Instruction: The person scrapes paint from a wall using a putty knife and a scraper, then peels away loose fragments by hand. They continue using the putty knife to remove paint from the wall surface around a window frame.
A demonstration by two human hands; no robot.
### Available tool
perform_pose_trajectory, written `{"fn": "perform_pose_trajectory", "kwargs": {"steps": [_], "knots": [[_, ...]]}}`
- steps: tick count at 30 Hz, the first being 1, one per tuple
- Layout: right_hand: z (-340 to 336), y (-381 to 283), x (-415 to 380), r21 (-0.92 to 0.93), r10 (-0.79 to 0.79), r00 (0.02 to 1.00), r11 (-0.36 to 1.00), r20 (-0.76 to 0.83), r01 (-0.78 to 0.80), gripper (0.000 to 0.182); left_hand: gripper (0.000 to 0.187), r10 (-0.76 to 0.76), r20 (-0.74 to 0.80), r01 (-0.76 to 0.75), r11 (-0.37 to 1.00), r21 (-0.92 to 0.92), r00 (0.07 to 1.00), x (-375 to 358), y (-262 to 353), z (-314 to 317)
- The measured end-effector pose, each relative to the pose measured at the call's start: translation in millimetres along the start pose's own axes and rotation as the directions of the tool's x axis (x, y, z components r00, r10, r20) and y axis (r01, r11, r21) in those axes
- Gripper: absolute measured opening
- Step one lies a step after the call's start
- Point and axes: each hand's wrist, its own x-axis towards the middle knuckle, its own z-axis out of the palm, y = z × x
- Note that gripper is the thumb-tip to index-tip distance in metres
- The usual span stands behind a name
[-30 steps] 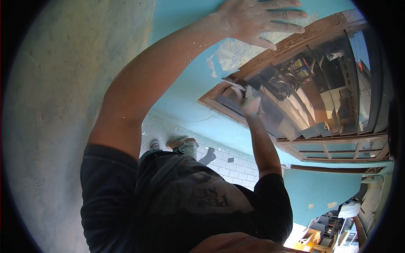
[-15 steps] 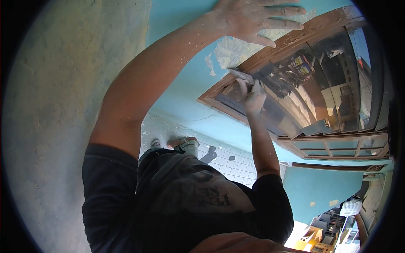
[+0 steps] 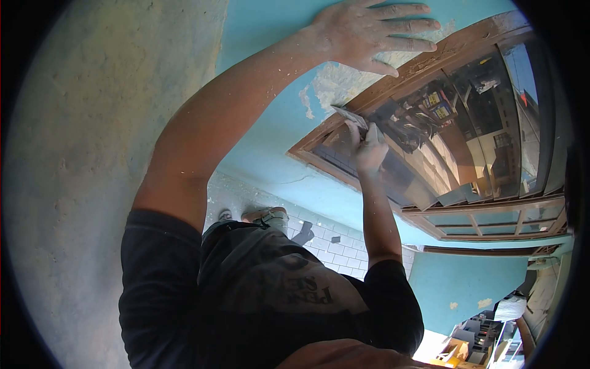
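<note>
My left hand [image 3: 359, 34] lies flat against the turquoise wall [image 3: 276, 34] with its fingers spread, dusty and holding nothing. Lower down, my right hand [image 3: 370, 149] is closed around a scraper [image 3: 349, 115], whose flat, pale-smeared blade points up and left. The blade's tip meets the edge where the brown wooden window frame [image 3: 393, 83] borders the wall. Just above it is a bare patch [image 3: 335, 83] of whitish, rough plaster where paint has come off. Most of the scraper's handle is hidden by my fingers.
Glass louvre panes [image 3: 458, 132] fill the window beside my right hand, reflecting the surroundings. A bare grey wall [image 3: 92, 154] rises on the left. Dark scraps [image 3: 304, 234] lie on the tiled floor [image 3: 344, 252] below. Furniture [image 3: 458, 350] stands at lower right.
The scraper and my right hand have shifted slightly, and the blade looks sharper now. My left hand keeps its place on the wall, the view having moved a little.
</note>
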Motion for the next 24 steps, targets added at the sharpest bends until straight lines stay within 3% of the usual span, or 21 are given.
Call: {"fn": "perform_pose_trajectory", "kwargs": {"steps": [2,4,5,7,10,13,14,17,18,19,22,24], "knots": [[4,-1,-8,0.019,0.047,0.997,0.999,-0.053,-0.046,0.037,0.090,-0.002,0.013,0.002,1.000,-0.011,1.000,-1,1,0],[20,-2,-29,-0.091,0.030,0.983,0.996,0.180,-0.014,0.036,0.090,0.003,0.022,-0.003,1.000,-0.004,1.000,0,3,-5],[16,-5,-34,-0.082,0.020,0.985,0.997,0.169,-0.006,0.036,0.086,-0.011,0.076,0.003,0.995,0.104,0.997,-1,8,-10],[18,-5,-18,0.024,-0.003,1.000,1.000,-0.025,0.004,0.039,0.082,0.002,0.109,-0.031,0.962,0.273,0.994,4,0,-14],[6,-8,-4,0.032,0.031,0.994,0.999,-0.101,-0.028,0.040,0.082,-0.061,0.033,0.057,0.989,0.133,0.998,-2,6,5],[22,-2,-28,0.132,0.057,0.997,0.990,-0.059,-0.049,0.041,0.083,-0.063,0.071,0.048,0.978,0.202,0.995,-2,7,-1],[8,-1,-11,0.035,-0.116,0.990,0.992,-0.075,0.119,0.041,0.083,-0.063,0.072,0.047,0.979,0.199,0.995,0,5,-2],[-5,5,7,0.025,-0.026,0.994,0.999,-0.108,0.029,0.039,0.087,-0.058,0.080,0.041,0.977,0.207,0.995,-1,5,-3],[10,9,-2,0.172,0.052,0.989,0.985,-0.137,-0.028,0.038,0.089,-0.036,0.069,0.029,0.995,0.099,0.997,0,2,-2],[16,12,-16,0.170,0.058,0.991,0.985,-0.123,-0.036,0.038,0.090,-0.017,0.053,0.017,1.000,-0.006,0.998,0,1,-1],[9,3,-21,-0.030,0.018,0.994,0.999,0.111,-0.015,0.036,0.090,-0.017,0.052,0.017,1.000,0.003,0.999,0,1,-1],[5,7,-13,0.036,0.041,0.999,0.998,0.025,-0.042,0.036,0.090,-0.015,0.064,0.015,1.000,0.009,0.998,0,1,-2]]}}
